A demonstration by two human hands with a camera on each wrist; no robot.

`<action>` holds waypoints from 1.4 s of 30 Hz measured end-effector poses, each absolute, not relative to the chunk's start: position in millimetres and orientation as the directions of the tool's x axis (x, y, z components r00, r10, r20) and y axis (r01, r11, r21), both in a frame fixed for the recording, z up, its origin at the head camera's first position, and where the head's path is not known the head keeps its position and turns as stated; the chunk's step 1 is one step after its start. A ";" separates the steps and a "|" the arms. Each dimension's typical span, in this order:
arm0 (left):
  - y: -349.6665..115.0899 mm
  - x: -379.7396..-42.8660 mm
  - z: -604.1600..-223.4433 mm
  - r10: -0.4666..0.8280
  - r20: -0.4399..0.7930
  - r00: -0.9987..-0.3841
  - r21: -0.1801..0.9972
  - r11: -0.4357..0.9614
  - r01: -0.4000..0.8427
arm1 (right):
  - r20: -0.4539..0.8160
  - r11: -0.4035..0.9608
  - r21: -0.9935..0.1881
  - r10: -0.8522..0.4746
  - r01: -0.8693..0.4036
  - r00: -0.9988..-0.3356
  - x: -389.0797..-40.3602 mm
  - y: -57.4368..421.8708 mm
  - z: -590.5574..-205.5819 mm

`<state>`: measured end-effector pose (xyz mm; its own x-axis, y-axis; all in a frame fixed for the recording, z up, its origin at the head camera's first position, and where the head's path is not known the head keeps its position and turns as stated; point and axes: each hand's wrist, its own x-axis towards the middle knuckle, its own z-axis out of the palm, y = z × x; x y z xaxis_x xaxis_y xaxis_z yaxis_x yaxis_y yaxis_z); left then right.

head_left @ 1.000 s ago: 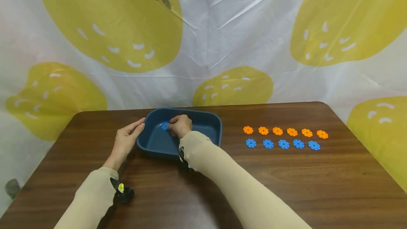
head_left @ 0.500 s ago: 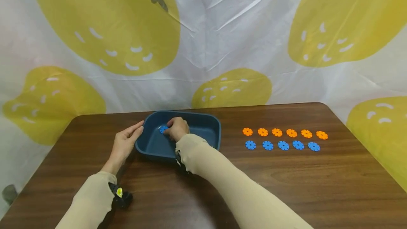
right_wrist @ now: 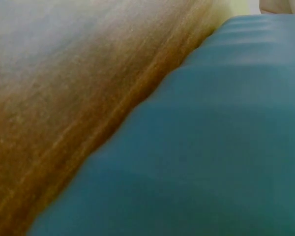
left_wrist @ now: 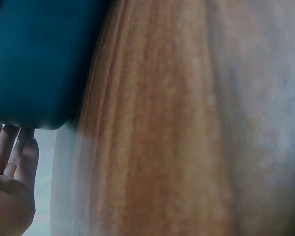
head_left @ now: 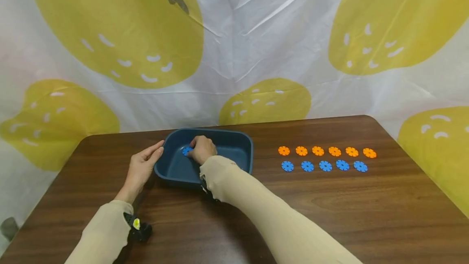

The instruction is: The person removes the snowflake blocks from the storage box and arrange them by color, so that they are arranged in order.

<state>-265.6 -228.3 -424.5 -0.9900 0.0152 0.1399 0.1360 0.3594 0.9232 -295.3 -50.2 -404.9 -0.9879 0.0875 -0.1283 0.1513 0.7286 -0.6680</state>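
Note:
A dark blue basin stands at the back of the table, left of centre. Inside, toward its left end, lies a small blue notched disc, partly covered by my right hand. Curled fingers and thumb of that hand pinch the disc at its right edge; the fingertips are partly hidden. My left hand touches the basin's left end, its fingers extended. In the left wrist view, the fingertips of the left hand meet the basin's wall. Only the basin's outer side fills the right wrist view.
On the right of the table lie two rows of flat notched discs: orange discs behind, blue discs in front. A white cloth with yellow fruit prints hangs behind the table.
The whole head view has shifted slightly. Both hands, the basin and the pinched disc keep nearly the same places relative to each other.

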 end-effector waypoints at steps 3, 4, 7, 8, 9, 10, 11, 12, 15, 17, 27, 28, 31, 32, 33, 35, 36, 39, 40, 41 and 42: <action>-227.7 -265.3 -425.1 0.007 0.144 -0.989 0.926 0.351 0.138 | -0.124 0.747 -0.649 0.080 0.142 -0.989 -296.1 -50.6 -405.6; -227.6 -265.2 -425.1 0.005 0.145 -0.989 0.926 0.351 0.137 | -0.128 0.751 -0.645 0.079 0.144 -0.989 -296.4 -50.7 -405.8; -227.4 -265.1 -424.8 0.003 0.143 -0.990 0.922 0.362 0.135 | -0.139 0.762 -0.632 0.069 0.142 -0.988 -297.3 -51.3 -405.6; -227.5 -265.2 -424.6 0.003 0.142 -0.990 0.921 0.367 0.134 | -0.142 0.767 -0.626 0.065 0.141 -0.988 -297.6 -51.5 -405.5; -227.9 -265.6 -424.7 0.005 0.140 -0.990 0.919 0.372 0.132 | -0.147 0.771 -0.621 0.060 0.139 -0.987 -297.6 -51.5 -405.1; -228.0 -265.8 -424.5 0.006 0.138 -0.990 0.916 0.379 0.130 | -0.148 0.775 -0.618 0.055 0.136 -0.987 -297.8 -51.5 -405.0; -228.2 -266.2 -424.7 0.009 0.137 -0.991 0.914 0.385 0.130 | -0.149 0.780 -0.612 0.047 0.130 -0.988 -297.9 -51.4 -404.9; -228.2 -266.4 -424.8 0.009 0.137 -0.991 0.913 0.387 0.130 | -0.151 0.784 -0.608 0.040 0.124 -0.988 -297.7 -51.2 -404.6; -227.8 -266.6 -424.2 0.008 0.137 -0.991 0.915 0.382 0.129 | -0.154 0.790 -0.602 0.024 0.113 -0.988 -297.6 -50.2 -403.6; -227.3 -266.5 -423.8 0.005 0.137 -0.991 0.918 0.376 0.128 | -0.156 0.788 -0.606 0.016 0.109 -0.988 -297.3 -49.6 -402.7; -226.1 -264.6 -422.2 -0.003 0.134 -0.991 0.927 0.353 0.125 | -0.151 0.763 -0.639 0.002 0.099 -0.989 -294.2 -48.3 -401.2; -226.1 -264.6 -422.3 -0.003 0.137 -0.991 0.927 0.352 0.128 | -0.146 0.761 -0.641 0.003 0.097 -0.989 -294.3 -48.4 -401.6; -225.8 -264.6 -422.5 -0.002 0.150 -0.989 0.930 0.341 0.140 | -0.127 0.753 -0.652 0.006 0.088 -0.992 -294.6 -48.7 -402.4; -225.8 -264.6 -422.5 -0.003 0.154 -0.988 0.930 0.338 0.144 | -0.121 0.750 -0.656 0.007 0.085 -0.993 -294.7 -48.7 -402.6; -225.9 -264.7 -422.5 -0.004 0.157 -0.988 0.930 0.337 0.147 | -0.116 0.747 -0.660 0.008 0.083 -0.993 -294.7 -48.7 -402.6; -225.9 -264.6 -422.6 -0.005 0.159 -0.987 0.931 0.332 0.149 | -0.108 0.744 -0.664 0.008 0.079 -0.994 -294.9 -48.5 -402.9; -226.2 -264.5 -422.6 -0.004 0.159 -0.987 0.931 0.333 0.149 | -0.108 0.743 -0.665 0.008 0.078 -0.994 -294.9 -48.3 -402.8; -226.5 -264.2 -422.5 0.001 0.158 -0.987 0.930 0.335 0.149 | -0.107 0.742 -0.666 0.004 0.074 -0.994 -294.7 -47.4 -402.4; -226.6 -264.1 -422.4 0.003 0.157 -0.988 0.930 0.336 0.149 | -0.106 0.743 -0.666 0.002 0.072 -0.994 -294.5 -47.1 -402.2; -226.7 -264.2 -422.5 0.004 0.158 -0.987 0.930 0.336 0.150 | -0.106 0.740 -0.669 -0.001 0.071 -0.994 -294.0 -46.6 -401.7; -226.9 -264.3 -422.5 0.007 0.159 -0.987 0.929 0.338 0.152 | -0.105 0.738 -0.671 -0.004 0.068 -0.994 -293.6 -46.2 -401.3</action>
